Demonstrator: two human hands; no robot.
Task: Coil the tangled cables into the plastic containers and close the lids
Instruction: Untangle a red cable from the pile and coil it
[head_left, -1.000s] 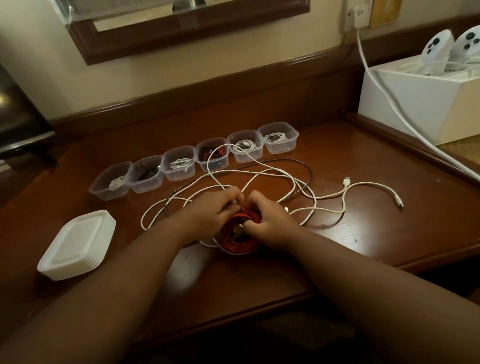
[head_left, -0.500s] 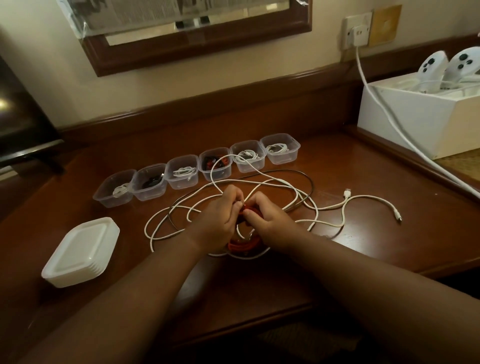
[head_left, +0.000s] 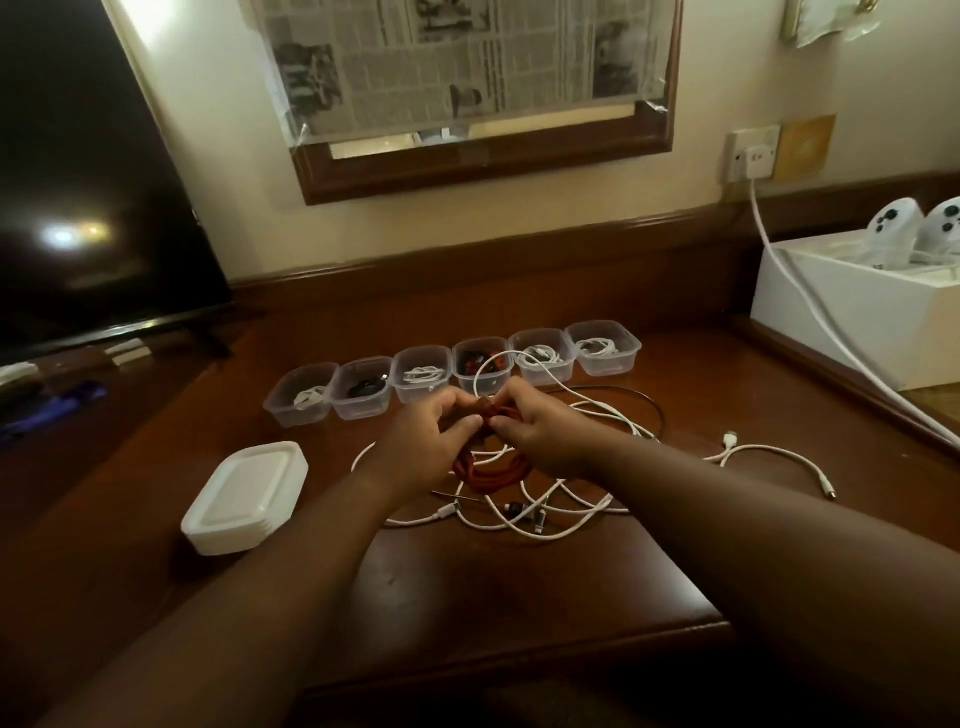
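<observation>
A coiled red cable (head_left: 493, 470) hangs between my hands, lifted off the wooden desk (head_left: 519, 582). My left hand (head_left: 423, 449) and my right hand (head_left: 540, 434) both pinch its upper loops. A tangle of white cables (head_left: 576, 512) and one black cable (head_left: 652, 405) lies on the desk under and right of my hands. Several clear plastic containers (head_left: 602, 348) stand lidless in a row behind, each with a coiled cable inside. A stack of white lids (head_left: 247, 496) sits at the left.
A dark TV screen (head_left: 78, 208) stands at the far left. At the right a white box (head_left: 857, 322) holds two white controllers (head_left: 914, 228), and a thick white cord (head_left: 810, 312) runs from the wall socket (head_left: 753, 156) across it. A framed mirror hangs above.
Both hands have lifted the red coil up off the desk and away from me. The camera has tilted upward, showing more of the wall and TV.
</observation>
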